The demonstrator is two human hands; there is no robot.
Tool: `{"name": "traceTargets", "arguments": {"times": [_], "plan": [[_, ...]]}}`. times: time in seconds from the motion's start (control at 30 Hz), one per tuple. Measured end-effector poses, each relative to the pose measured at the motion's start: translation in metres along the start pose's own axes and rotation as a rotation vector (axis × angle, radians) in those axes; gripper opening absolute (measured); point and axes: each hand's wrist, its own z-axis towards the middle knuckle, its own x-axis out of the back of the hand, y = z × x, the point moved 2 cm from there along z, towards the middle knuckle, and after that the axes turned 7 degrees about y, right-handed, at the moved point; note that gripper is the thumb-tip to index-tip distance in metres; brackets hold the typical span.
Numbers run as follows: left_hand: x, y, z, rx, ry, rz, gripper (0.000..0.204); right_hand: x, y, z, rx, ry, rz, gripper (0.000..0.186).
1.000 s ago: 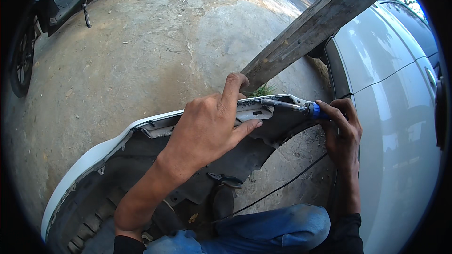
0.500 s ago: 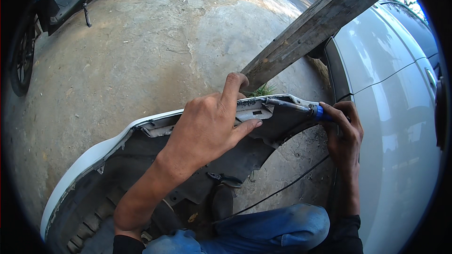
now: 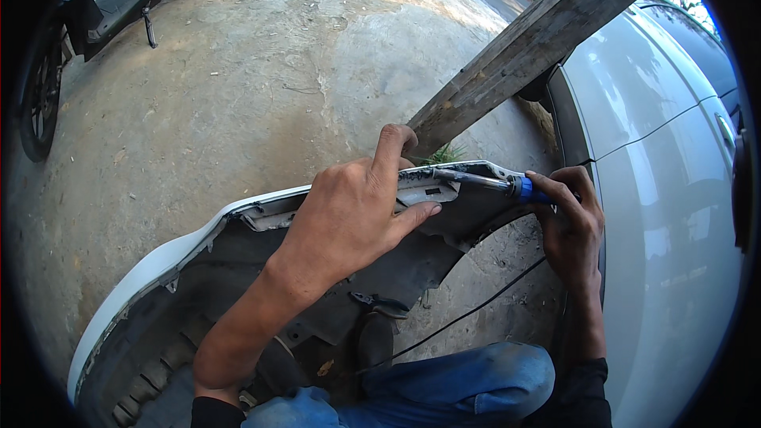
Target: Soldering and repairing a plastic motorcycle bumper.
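Observation:
A white car bumper (image 3: pixel 170 252) with a black inner side lies across in front of me, its upper edge curving from lower left to the right. My left hand (image 3: pixel 342 222) grips this edge near the middle, fingers over the outer side and thumb on the inside. In my right hand (image 3: pixel 572 226) is a soldering iron (image 3: pixel 519 188) with a blue handle and metal shaft. Its tip points left and rests at the dark, rough inner edge of the bumper, just right of my left hand. A black cord (image 3: pixel 476 313) runs down from beneath my right hand.
Pliers (image 3: pixel 379 303) lie below the bumper's edge, near my shoe. A wooden post (image 3: pixel 515 63) slants up behind the bumper. Close on the right stands a silver-white car (image 3: pixel 658 214). A parked motorbike (image 3: pixel 95 24) is at the far left on the concrete ground (image 3: pixel 230 95).
My right hand has shifted a little to the left, and the soldering iron's tip has slid left along the bumper's edge. My left hand stays in place.

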Motion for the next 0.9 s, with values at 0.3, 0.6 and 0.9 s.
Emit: {"name": "traceTargets", "arguments": {"times": [0.3,0.6,0.9], "plan": [[0.000,-0.001,0.000,0.002,-0.005,-0.006,0.068,-0.003,0.002,-0.002,0.029,0.031,-0.042,0.051],[0.000,0.000,0.002,0.006,0.008,-0.015,0.067,0.003,0.006,-0.008,-0.036,0.041,0.032,0.049],[-0.001,-0.002,0.001,-0.017,0.019,-0.016,0.067,-0.005,0.005,-0.008,-0.041,0.024,0.001,0.049]]}}
